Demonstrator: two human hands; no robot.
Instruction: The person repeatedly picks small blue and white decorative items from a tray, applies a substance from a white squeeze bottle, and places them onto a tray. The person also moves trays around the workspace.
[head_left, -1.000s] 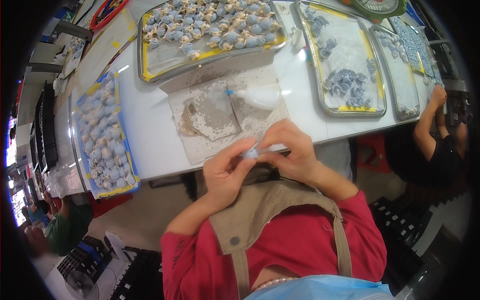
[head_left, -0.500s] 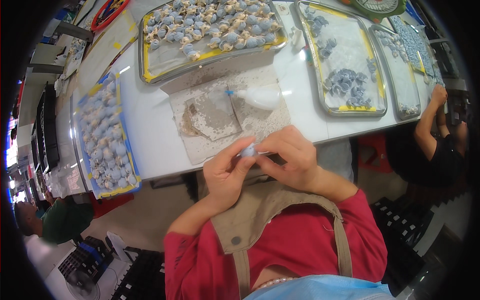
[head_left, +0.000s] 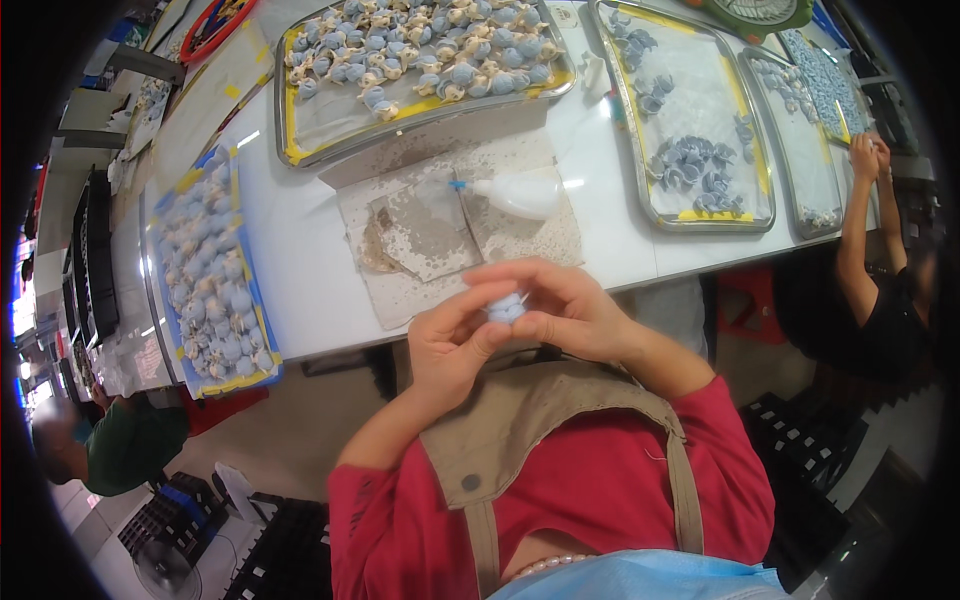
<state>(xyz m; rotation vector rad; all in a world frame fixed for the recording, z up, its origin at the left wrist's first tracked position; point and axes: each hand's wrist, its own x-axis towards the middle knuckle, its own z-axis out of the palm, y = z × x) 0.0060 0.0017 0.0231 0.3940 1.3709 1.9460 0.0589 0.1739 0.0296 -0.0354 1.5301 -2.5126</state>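
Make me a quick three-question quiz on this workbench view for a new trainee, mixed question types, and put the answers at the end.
1. How does the white squeeze bottle rest on the cardboard: standing up or on its side?

2. Multiple choice: what do the left hand and the right hand have between their fingers?
A. the bottle
B. a small pale-blue piece
C. the cardboard

3. True or false: the tray with the curled grey-blue pieces lies to the right of the cardboard.

Key:
1. On its side.
2. B.
3. True.
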